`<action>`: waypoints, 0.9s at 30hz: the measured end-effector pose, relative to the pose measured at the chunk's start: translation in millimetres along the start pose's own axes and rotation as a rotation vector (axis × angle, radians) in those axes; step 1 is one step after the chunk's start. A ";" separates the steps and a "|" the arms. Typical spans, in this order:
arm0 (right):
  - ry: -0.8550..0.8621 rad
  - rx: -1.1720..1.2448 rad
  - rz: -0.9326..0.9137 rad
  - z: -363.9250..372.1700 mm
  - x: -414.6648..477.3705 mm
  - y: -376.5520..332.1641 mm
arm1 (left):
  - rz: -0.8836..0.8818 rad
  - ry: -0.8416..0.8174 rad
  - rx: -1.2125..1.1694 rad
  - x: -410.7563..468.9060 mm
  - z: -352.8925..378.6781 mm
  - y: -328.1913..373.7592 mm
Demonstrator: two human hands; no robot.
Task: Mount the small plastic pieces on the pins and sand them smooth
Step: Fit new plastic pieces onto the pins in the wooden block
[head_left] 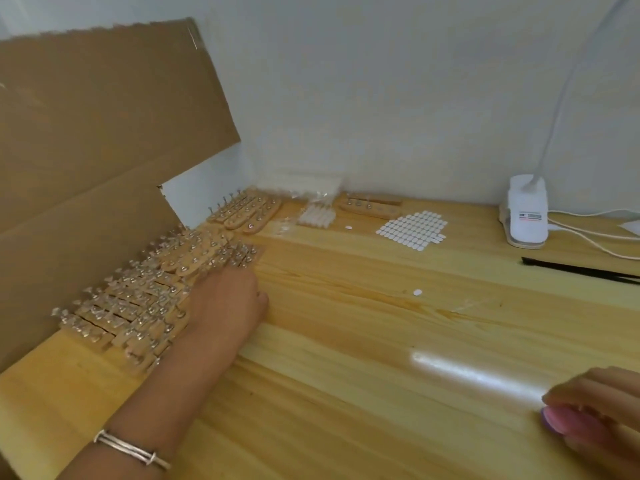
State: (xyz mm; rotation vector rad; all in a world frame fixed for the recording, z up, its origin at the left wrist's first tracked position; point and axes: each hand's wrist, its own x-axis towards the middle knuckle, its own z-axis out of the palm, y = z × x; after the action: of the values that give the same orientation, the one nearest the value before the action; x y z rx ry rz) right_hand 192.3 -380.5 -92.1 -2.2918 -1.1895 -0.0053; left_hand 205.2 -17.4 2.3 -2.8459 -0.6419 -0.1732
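Along the foot of the cardboard (104,133) the wooden pin strips (131,306) stand in rows. Most pins there seem to carry small clear pieces (90,295), so mounting looks largely done on that batch. Your left hand (228,303) lies just right of the cardboard, over those strips. Its fingertips are hidden among the pins, so I cannot tell whether they grip anything. Past the cardboard's far end, more strips (246,213) look partly bare. Well right of the cardboard lies a sheet of white dots (412,230). Farthest from it, your right hand (602,417) curls its fingers around a pink block (561,420), likely the sander. You cannot see whether any piece is sanded.
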 end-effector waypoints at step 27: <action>0.121 -0.105 0.157 -46.4 -32.1 40.5 | -0.189 0.032 -0.123 22.9 5.5 -14.5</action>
State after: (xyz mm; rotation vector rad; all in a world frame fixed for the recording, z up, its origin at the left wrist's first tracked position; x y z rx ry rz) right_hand 214.6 -445.1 -79.8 -2.4327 -0.9669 -0.1495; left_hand 219.8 6.0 3.4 -2.8889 -0.9234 -0.2973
